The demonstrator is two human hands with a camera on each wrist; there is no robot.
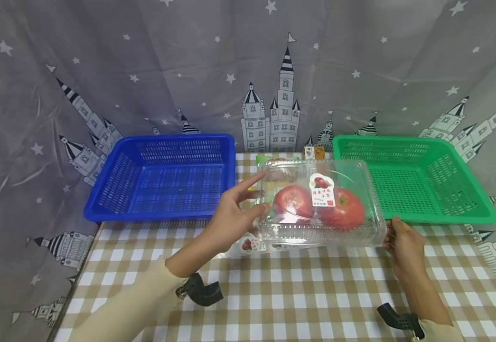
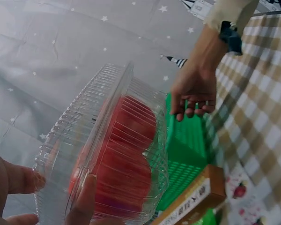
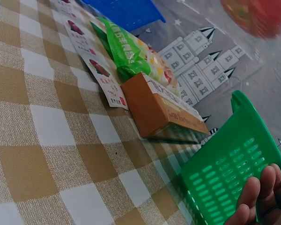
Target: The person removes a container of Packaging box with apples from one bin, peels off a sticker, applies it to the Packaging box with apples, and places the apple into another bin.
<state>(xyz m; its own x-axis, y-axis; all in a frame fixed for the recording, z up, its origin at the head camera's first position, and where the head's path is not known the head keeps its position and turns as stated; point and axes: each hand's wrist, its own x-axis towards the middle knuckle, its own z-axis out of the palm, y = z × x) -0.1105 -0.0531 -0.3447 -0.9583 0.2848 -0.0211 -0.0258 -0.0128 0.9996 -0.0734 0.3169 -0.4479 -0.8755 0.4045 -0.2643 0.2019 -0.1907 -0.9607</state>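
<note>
Left fingers (image 1: 248,209) pinching clamshell (image 1: 320,204) end. Right fingers (image 1: 390,232) loosely curled beside the other end, contact unclear. Packets behind mostly hidden.

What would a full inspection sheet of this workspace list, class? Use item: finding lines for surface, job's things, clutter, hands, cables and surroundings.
Surface: table under a brown and white checked cloth.
Job's things: clear clamshell box with two red apples and a label on its lid, held above the table.
Clutter: blue basket at far left, green basket at far right; orange-brown carton, green packet and printed cards between them.
Hands: left hand grips the box's left end; right hand is at its right corner, contact unclear.
Cables: nothing seen.
Surroundings: grey curtain printed with stars and castles.
</note>
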